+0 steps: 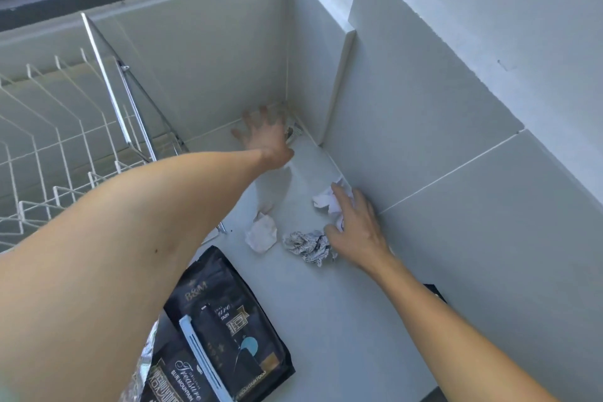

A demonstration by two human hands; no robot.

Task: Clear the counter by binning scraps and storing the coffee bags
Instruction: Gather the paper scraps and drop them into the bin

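Observation:
My left hand [262,134] reaches into the far corner of the counter, fingers spread over a small crumpled scrap [291,131] that is mostly hidden behind it. My right hand [357,225] rests on a white crumpled paper [326,201] by the right wall, fingers curled around it. A printed grey crumpled scrap [308,246] lies just left of that hand, touching it. A white crumpled tissue [261,233] sits further left. A black coffee bag [228,320] with a white clip lies flat near me. A second coffee bag [177,378] lies beside it, partly hidden by my left arm.
A white wire dish rack [49,147] with a metal frame [130,91] fills the left side. White tiled walls [456,140] close the counter [326,320] at the back and right. A dark object [434,291] peeks out behind my right forearm.

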